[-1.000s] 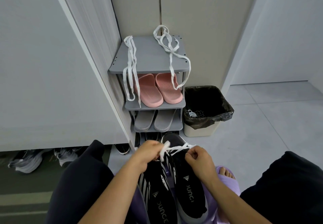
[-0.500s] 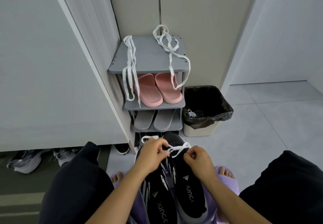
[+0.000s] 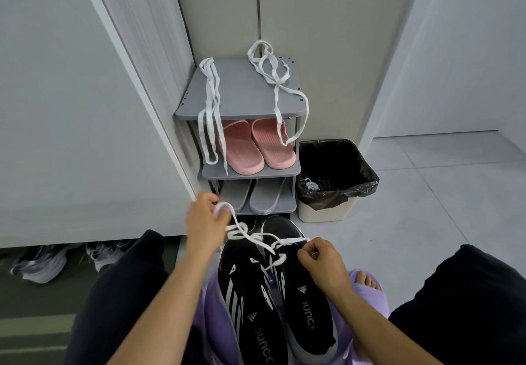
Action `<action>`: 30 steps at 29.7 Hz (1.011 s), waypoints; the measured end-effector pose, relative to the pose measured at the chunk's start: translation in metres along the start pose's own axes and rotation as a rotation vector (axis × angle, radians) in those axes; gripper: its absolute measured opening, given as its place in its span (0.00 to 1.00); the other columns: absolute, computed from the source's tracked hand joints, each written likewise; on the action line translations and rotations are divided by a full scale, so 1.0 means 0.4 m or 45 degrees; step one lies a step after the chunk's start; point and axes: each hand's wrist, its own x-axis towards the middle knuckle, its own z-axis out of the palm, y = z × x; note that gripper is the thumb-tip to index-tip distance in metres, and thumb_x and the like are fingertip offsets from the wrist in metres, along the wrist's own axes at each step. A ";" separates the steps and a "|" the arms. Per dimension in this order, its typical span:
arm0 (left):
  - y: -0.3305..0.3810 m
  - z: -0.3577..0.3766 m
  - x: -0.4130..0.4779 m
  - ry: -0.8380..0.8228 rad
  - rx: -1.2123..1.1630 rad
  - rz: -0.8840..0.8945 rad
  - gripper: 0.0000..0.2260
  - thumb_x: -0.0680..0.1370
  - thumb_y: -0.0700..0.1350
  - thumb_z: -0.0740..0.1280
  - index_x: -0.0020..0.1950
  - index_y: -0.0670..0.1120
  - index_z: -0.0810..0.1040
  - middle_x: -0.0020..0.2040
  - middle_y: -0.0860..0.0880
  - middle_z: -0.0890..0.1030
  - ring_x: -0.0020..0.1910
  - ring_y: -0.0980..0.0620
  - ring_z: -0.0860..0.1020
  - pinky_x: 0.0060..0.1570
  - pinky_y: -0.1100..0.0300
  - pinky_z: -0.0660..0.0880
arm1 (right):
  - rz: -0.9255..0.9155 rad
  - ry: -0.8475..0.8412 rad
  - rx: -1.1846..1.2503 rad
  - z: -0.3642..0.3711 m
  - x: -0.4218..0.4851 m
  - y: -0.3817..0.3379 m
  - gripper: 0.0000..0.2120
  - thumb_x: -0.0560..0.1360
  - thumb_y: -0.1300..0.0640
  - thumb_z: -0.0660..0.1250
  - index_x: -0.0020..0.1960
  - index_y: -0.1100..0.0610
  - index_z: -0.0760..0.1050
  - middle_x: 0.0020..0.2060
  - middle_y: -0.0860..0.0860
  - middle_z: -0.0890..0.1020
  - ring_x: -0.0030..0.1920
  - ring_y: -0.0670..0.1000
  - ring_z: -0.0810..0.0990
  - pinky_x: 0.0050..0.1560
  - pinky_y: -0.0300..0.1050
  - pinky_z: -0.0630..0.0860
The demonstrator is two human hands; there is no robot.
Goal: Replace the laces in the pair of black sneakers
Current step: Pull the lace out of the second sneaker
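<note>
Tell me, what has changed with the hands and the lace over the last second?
The left hand has drawn away from the right hand, up and to the left, pulling more of the lace out over the sneakers. Both hands keep their grip on it, and the right hand has hardly moved. The sneakers, the two loose laces on the rack and the bin stayed as they were.
</note>
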 end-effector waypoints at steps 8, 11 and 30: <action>-0.037 0.131 -0.115 -0.612 0.961 0.576 0.08 0.80 0.51 0.58 0.55 0.51 0.73 0.57 0.53 0.72 0.59 0.51 0.67 0.57 0.58 0.60 | -0.047 0.010 0.013 0.002 -0.001 0.002 0.08 0.72 0.54 0.67 0.37 0.49 0.71 0.42 0.48 0.75 0.36 0.42 0.73 0.38 0.36 0.65; -0.017 0.121 -0.097 -0.655 0.520 0.289 0.06 0.80 0.46 0.60 0.43 0.49 0.72 0.49 0.49 0.77 0.53 0.48 0.73 0.51 0.58 0.66 | -0.059 0.003 0.020 0.001 -0.001 0.001 0.09 0.72 0.57 0.66 0.36 0.48 0.69 0.42 0.49 0.75 0.35 0.43 0.73 0.37 0.33 0.66; -0.043 0.115 -0.107 -0.796 0.857 0.287 0.08 0.80 0.52 0.57 0.51 0.49 0.72 0.55 0.50 0.74 0.57 0.50 0.72 0.59 0.51 0.61 | -0.302 -0.167 -0.124 0.007 0.013 -0.025 0.05 0.71 0.56 0.71 0.47 0.53 0.82 0.43 0.44 0.69 0.51 0.44 0.69 0.48 0.29 0.64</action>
